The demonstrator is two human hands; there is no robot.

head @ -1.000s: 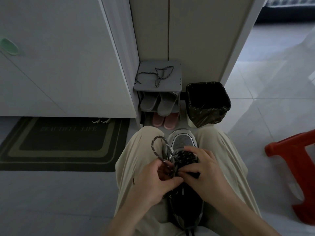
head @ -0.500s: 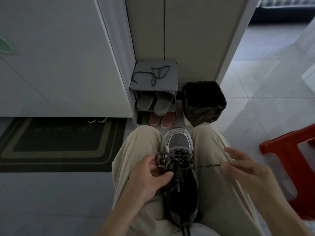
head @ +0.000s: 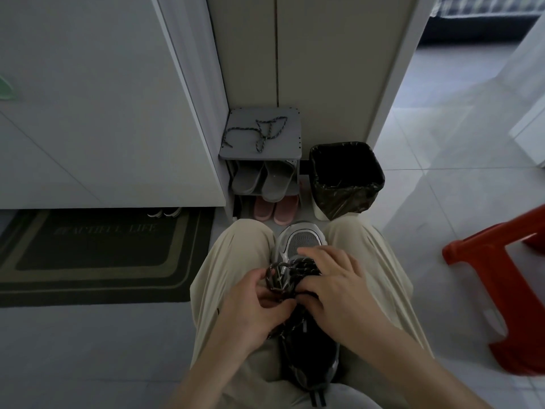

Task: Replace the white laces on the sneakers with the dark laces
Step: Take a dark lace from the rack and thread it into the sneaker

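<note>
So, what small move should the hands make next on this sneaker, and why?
Probably draw the dark lace snug across the sneaker: it bunches in slack loops on the upper, the left hand pinches it, and the right hand rests on top.

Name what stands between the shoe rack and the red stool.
In the head view, a black-lined bin stands there, close beside the shoe rack; bare tiles reach the red stool.

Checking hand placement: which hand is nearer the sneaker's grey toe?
Right. The right hand reaches the grey toe with its fingertips; the left hand sits further back, holding the dark lace.
</note>
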